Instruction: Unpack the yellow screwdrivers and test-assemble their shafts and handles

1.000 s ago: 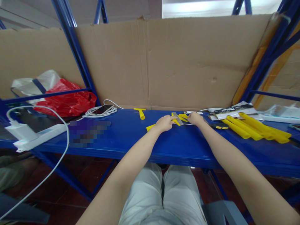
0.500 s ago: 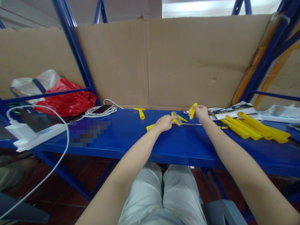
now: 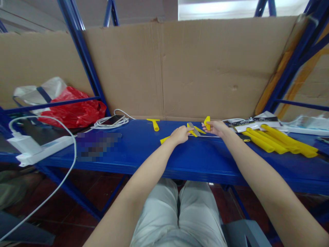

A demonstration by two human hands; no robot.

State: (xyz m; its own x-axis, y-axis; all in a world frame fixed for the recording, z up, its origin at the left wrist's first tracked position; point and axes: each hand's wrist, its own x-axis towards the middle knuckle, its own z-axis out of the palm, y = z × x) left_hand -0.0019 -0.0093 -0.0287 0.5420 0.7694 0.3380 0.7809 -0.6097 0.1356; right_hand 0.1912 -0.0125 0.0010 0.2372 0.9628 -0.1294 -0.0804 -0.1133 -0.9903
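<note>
One yellow piece (image 3: 207,123), which the right hand (image 3: 216,128) is pinching, could be dropping if its fingertip hold is slipping, while the left hand (image 3: 181,134) is gripping a bladed tool (image 3: 194,130).

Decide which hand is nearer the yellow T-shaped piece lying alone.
Left. The left hand is to the right of the yellow T-shaped piece; the right hand is farther right.
</note>
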